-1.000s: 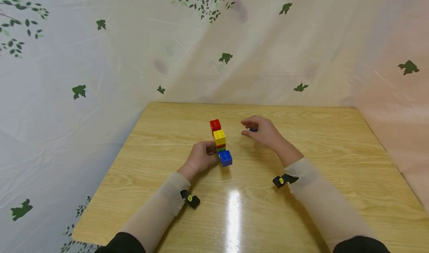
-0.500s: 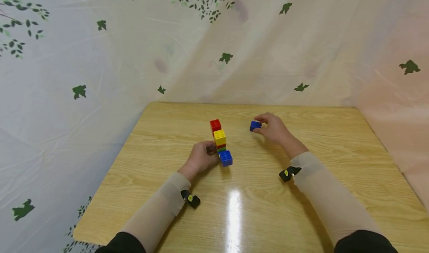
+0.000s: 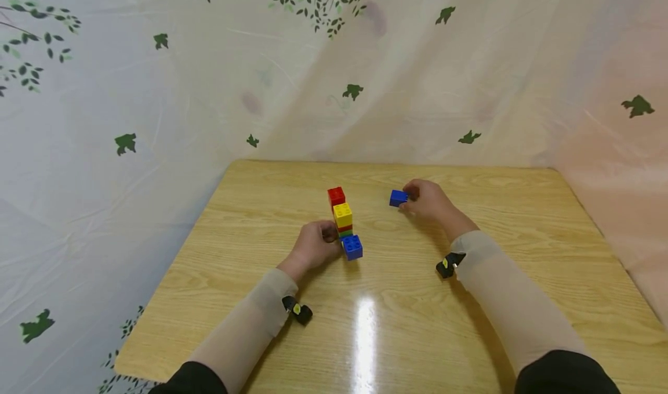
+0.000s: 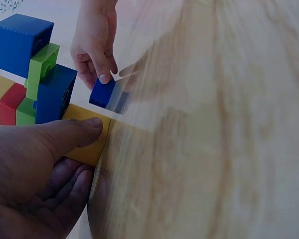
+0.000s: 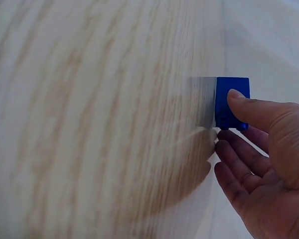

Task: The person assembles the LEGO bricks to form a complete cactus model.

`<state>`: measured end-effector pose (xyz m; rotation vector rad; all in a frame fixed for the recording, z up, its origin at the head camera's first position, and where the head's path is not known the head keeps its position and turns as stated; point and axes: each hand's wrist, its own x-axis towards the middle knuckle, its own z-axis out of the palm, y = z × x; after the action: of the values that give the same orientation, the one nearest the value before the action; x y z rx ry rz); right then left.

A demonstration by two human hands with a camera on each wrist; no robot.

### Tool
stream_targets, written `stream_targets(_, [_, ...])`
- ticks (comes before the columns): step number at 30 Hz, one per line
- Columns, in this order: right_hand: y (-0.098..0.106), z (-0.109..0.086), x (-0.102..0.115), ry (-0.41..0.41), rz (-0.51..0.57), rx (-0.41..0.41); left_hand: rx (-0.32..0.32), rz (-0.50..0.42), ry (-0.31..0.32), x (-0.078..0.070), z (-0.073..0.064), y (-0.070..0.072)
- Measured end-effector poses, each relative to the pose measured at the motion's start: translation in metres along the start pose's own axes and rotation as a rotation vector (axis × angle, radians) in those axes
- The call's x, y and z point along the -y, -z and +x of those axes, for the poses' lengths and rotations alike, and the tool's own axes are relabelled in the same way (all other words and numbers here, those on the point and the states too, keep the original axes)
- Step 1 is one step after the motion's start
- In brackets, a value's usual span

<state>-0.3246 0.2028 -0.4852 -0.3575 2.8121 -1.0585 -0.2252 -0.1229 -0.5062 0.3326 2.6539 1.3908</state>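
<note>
A tower of toy building bricks (image 3: 343, 215) stands left of the table's middle, with red, yellow, green and blue parts; one blue brick (image 3: 352, 247) juts out on its near side. My left hand (image 3: 313, 246) grips the yellow brick (image 4: 84, 154) at the tower's base, thumb on its near face and fingers curled behind. Further back and to the right, my right hand (image 3: 429, 201) pinches a separate blue brick (image 5: 232, 102) between thumb and fingers. This brick lies on its side against the tabletop, studs turned toward the palm; the fingers behind it are partly hidden.
The wooden table (image 3: 261, 301) ends at a pale leaf-print curtain (image 3: 292, 92) at the back and both sides. Each wrist wears a small black camera on a strap. A bright light reflection lies on the near tabletop.
My right hand has shifted to the right, uncovering the separate blue brick, and its fingers have come to the brick's right end. The left hand and the tower stay in place.
</note>
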Motion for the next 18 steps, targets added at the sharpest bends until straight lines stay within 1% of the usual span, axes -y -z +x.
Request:
stream_targets(4, [0.0004, 0.0005, -0.0017, 0.006, -0.006, -0.018, 0.0, -0.001, -0.003, 0.0003, 0.0001, 0.0002])
stream_targets(11, [0.0031, -0.0052, 0.0018, -0.002, 0.01, -0.041, -0.002, 0.007, -0.006, 0.0017, 0.0016, -0.0004])
stream_targets(18, [0.0026, -0.0071, 0.0031, 0.036, -0.004, -0.065, 0.002, 0.011, -0.004, 0.0008, 0.0006, 0.0004])
